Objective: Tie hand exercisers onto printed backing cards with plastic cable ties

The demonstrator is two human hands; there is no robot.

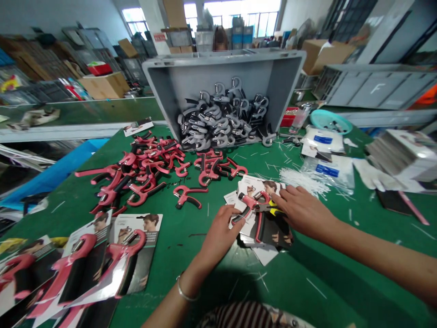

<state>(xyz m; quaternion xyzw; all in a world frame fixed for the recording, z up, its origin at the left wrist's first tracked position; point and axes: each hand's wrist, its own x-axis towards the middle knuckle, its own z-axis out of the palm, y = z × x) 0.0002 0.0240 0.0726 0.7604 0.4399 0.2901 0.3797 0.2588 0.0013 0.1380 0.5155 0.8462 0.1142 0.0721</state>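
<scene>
Warehouse workroom, green tabletop (164,269) under window light. Near its front edge, middle, a pink hand gripper (251,207) lies on the top backing card (261,191) of a small stack. Left hand (218,234) rests at the card's left side, fingers narrow, pinching near the gripper's handle. Right hand (303,212) lies flat on the card, fingers loosely spread, pressing a yellow-handled tool (271,208); whether it grips it, cannot tell. Done: carded grippers (102,264) piled at the front-left corner. Left: loose pink grippers (150,171) mid-tabletop, grey ones in a tilted grey bin (170,77) at the far edge, white ties (303,180) right.
</scene>
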